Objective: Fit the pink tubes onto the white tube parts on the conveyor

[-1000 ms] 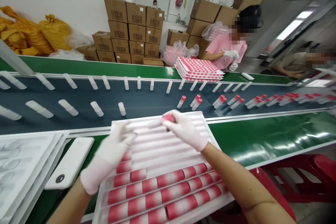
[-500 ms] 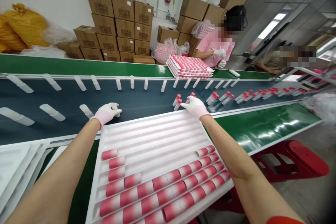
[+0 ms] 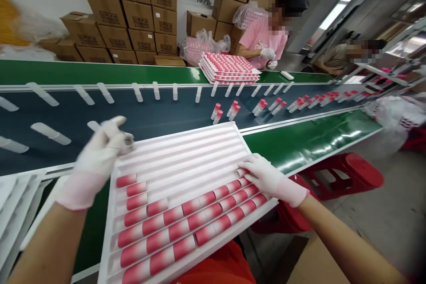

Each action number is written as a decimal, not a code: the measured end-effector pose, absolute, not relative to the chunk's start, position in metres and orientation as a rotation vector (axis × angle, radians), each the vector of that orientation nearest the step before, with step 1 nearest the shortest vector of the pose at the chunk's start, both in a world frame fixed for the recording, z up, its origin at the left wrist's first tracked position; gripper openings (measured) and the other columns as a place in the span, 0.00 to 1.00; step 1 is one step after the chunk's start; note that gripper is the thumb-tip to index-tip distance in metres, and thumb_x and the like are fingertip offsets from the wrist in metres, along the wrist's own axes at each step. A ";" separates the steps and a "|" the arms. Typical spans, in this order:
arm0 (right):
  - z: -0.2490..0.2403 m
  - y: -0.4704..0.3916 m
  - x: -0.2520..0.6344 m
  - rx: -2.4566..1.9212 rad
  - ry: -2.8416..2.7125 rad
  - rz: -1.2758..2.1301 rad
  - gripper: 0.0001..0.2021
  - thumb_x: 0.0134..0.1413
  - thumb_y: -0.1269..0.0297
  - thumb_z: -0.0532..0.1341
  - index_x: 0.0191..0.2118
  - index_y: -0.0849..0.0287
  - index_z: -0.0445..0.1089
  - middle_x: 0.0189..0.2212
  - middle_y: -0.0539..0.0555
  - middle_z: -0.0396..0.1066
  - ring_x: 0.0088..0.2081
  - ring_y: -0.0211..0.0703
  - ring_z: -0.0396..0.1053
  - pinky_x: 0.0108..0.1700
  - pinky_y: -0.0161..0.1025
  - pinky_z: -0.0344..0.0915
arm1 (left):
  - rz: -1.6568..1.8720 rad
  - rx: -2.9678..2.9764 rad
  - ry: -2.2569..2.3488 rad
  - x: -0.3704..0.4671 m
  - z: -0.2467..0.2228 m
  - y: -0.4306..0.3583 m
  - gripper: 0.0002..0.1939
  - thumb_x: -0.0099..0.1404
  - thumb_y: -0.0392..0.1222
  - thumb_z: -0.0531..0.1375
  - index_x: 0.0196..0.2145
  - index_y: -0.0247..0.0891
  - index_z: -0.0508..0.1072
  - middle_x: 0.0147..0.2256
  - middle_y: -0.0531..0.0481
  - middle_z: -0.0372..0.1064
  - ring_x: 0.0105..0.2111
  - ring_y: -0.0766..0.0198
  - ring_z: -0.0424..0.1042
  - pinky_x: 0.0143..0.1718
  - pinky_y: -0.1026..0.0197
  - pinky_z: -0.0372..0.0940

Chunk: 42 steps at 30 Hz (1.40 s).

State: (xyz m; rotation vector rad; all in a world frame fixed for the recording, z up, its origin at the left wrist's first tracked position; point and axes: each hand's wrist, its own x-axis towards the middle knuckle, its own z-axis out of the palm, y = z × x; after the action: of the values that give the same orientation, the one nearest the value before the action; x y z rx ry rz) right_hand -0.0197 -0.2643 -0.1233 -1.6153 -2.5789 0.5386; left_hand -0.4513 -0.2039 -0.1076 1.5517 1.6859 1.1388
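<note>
A white grooved tray (image 3: 186, 146) lies tilted in front of me, its lower grooves filled with red-and-white tubes (image 3: 173, 214) and a few more tubes along its left side. Above the tray's upper left corner, my left hand (image 3: 100, 157) is closed on a small pale tube (image 3: 128, 140), partly hidden and blurred. My right hand (image 3: 261, 173) rests at the tray's right edge, fingers closed over a red-and-white tube (image 3: 240, 172) lying at the right end of a groove.
Clear-white tubes (image 3: 50, 133) and red-capped tubes (image 3: 217, 114) stand on the dark belt (image 3: 159, 115). Stacked filled trays (image 3: 229, 69) sit beyond it, near a person in pink (image 3: 259, 37). Empty trays (image 3: 20, 208) are at left, red stools (image 3: 346, 177) at right.
My right hand has moved from the belt down to the tray's right edge. My left hand has come back over the tray's corner with a tube. The view has shifted downward.
</note>
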 end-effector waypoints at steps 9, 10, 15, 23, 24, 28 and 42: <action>-0.094 -0.241 -0.072 -1.385 -2.086 1.056 0.08 0.66 0.63 0.57 0.49 0.54 0.67 0.44 0.54 0.75 0.48 0.46 0.73 0.51 0.45 0.69 | 0.705 1.256 1.284 -0.389 -0.114 -0.264 0.32 0.68 0.60 0.54 0.62 0.38 0.65 0.36 0.48 0.71 0.28 0.63 0.66 0.32 0.59 0.68; -0.089 -0.236 -0.088 -1.258 -2.045 1.082 0.09 0.66 0.63 0.58 0.51 0.54 0.66 0.44 0.54 0.75 0.49 0.46 0.73 0.53 0.46 0.69 | 0.661 1.279 1.259 -0.387 -0.113 -0.265 0.33 0.69 0.61 0.54 0.64 0.40 0.63 0.34 0.50 0.70 0.27 0.64 0.64 0.30 0.60 0.65; -0.080 -0.214 -0.152 -0.879 -1.974 1.196 0.11 0.64 0.67 0.59 0.51 0.56 0.68 0.49 0.57 0.74 0.51 0.46 0.73 0.53 0.46 0.72 | 0.597 1.463 1.303 -0.383 -0.097 -0.268 0.28 0.67 0.59 0.58 0.61 0.47 0.71 0.44 0.47 0.73 0.36 0.58 0.69 0.38 0.60 0.64; -0.075 -0.204 -0.167 -0.644 -2.153 1.217 0.15 0.63 0.69 0.60 0.55 0.54 0.69 0.52 0.56 0.73 0.53 0.46 0.72 0.53 0.45 0.71 | 0.307 1.202 1.064 -0.401 -0.082 -0.262 0.34 0.67 0.51 0.57 0.69 0.51 0.57 0.21 0.60 0.47 0.20 0.68 0.45 0.21 0.66 0.46; -0.073 -0.202 -0.169 -0.640 -2.168 1.229 0.15 0.62 0.69 0.61 0.54 0.55 0.70 0.50 0.56 0.74 0.51 0.45 0.72 0.51 0.44 0.71 | 0.261 1.127 1.004 -0.404 -0.080 -0.261 0.35 0.67 0.50 0.58 0.69 0.49 0.56 0.20 0.61 0.43 0.20 0.69 0.42 0.21 0.66 0.43; -0.076 -0.201 -0.182 -0.735 -2.155 1.330 0.11 0.56 0.68 0.65 0.46 0.58 0.72 0.39 0.53 0.75 0.40 0.41 0.73 0.43 0.40 0.71 | 0.192 1.095 1.076 -0.396 -0.076 -0.256 0.23 0.63 0.49 0.59 0.55 0.42 0.70 0.19 0.61 0.44 0.18 0.69 0.43 0.20 0.65 0.43; -0.092 -0.066 -0.199 -1.742 -1.936 0.616 0.08 0.60 0.64 0.59 0.41 0.59 0.73 0.36 0.53 0.79 0.37 0.41 0.71 0.40 0.35 0.65 | 0.869 1.608 2.320 -0.465 -0.119 -0.159 0.51 0.51 0.46 0.71 0.67 0.31 0.55 0.64 0.28 0.54 0.65 0.37 0.57 0.64 0.41 0.58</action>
State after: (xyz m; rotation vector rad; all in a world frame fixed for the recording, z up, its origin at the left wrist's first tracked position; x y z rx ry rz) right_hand -0.1986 -0.0661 -0.0918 -1.7424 -1.9361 0.6162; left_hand -0.4646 -0.1588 -0.1194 1.6084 2.3199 0.8695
